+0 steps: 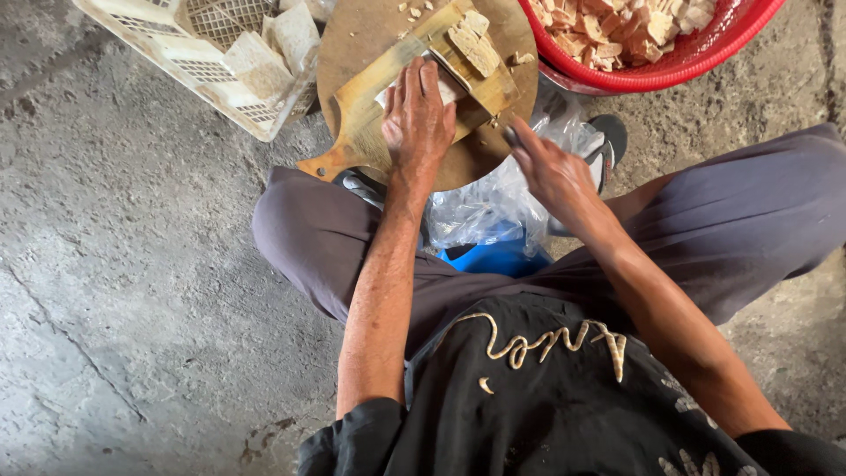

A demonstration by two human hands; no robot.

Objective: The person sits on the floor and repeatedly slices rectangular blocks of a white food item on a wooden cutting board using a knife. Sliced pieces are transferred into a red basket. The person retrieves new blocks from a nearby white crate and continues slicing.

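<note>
The right hand (551, 172) hovers just off the board's (352, 44) near edge, fingers loosely curled, whether grasping anything I cannot tell. The left hand (416, 115) is nearer the block (474, 44), fingers flat, pressing the cutter (388, 97) just short of it; the block's long axis runs along the cutter.

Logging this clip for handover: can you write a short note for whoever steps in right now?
Left hand: flat, pressing a pale block on the wooden paddle board, which lies on a round board.
Right hand: beside the round board, fingers closed on something dark; cannot tell what.
Cut slab: at the paddle's far end.
Done: red basket holds many cut pieces.
Left: uncut blocks wait in the white crate.
</note>
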